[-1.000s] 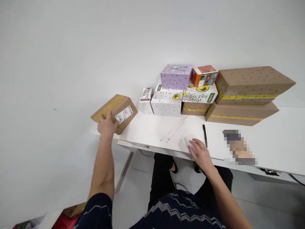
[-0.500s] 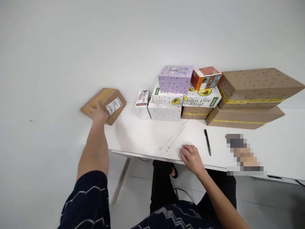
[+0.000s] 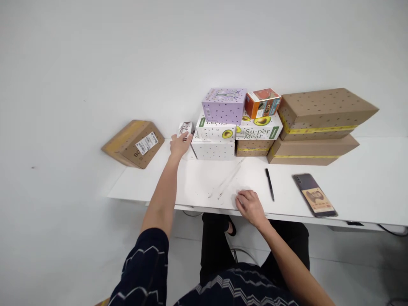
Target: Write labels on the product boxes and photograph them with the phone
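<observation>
My left hand [image 3: 180,144] reaches over a small white "Su-per Meal" box [image 3: 186,126], thumb and fingers on its two sides; the hand hides part of the box. To its left a brown cardboard box [image 3: 134,146] with yellow tape and a white label stands by the wall. Just right of my left hand are white boxes with avocado pictures [image 3: 215,134]. My right hand [image 3: 251,207] rests at the desk's front edge, fingers loosely bent and thumb apart, with nothing seen in it. A black pen [image 3: 269,185] lies beyond it to the right.
A purple box [image 3: 223,108] and an orange box [image 3: 263,104] sit on top of the avocado boxes. Two large taped cartons [image 3: 325,114] are stacked at the right. A phone [image 3: 315,195] lies on the white desk [image 3: 204,187], near its front edge. Behind everything is a wall.
My left hand pushed the brown labelled box back and left, let go, and moved right onto the small white box. My right hand shifted slightly left and its fingers bent.
</observation>
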Demonstrator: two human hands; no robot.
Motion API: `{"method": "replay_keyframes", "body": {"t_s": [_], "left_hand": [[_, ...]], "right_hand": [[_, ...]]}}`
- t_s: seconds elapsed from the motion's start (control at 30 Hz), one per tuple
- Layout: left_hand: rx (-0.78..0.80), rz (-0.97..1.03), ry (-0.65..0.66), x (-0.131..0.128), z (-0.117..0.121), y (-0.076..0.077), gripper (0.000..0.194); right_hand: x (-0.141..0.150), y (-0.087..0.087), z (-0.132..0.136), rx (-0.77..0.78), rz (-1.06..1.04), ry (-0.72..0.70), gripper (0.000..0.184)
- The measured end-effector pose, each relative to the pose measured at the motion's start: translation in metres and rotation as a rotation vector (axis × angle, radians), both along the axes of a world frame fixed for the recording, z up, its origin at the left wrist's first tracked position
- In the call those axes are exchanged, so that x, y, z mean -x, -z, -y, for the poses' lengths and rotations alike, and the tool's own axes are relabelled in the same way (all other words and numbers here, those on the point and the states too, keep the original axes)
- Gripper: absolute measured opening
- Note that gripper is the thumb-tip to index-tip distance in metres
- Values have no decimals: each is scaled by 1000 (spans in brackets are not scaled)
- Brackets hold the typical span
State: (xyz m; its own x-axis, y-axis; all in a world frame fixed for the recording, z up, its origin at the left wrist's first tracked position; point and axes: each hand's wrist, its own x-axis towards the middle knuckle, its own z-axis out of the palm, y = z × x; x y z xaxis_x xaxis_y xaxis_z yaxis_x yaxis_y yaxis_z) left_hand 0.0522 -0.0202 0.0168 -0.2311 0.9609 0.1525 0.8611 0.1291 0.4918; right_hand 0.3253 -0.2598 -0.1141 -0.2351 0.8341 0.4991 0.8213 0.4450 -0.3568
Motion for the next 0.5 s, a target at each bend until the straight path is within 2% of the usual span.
{"method": "replay_keyframes", "body": {"t_s": [0.1, 0.2, 0.27, 0.37, 0.5], "left_hand": [[84, -32, -4, 0, -3, -11, 56], [114, -50, 27, 14, 16, -21, 57], [95, -62, 32, 27, 41, -23, 58], [40, -44, -12, 48, 93, -19, 55], [-5, 233, -132, 63, 171, -4, 56]], "right_hand": [[-1, 1, 0, -9, -26, -4, 17], [-2, 1, 1, -11, -44, -10, 18], [-3, 1, 1, -13, -55, -12, 18], [-4, 2, 2, -20, -64, -7, 18], [-5, 4, 1, -29, -60, -11, 18]]}}
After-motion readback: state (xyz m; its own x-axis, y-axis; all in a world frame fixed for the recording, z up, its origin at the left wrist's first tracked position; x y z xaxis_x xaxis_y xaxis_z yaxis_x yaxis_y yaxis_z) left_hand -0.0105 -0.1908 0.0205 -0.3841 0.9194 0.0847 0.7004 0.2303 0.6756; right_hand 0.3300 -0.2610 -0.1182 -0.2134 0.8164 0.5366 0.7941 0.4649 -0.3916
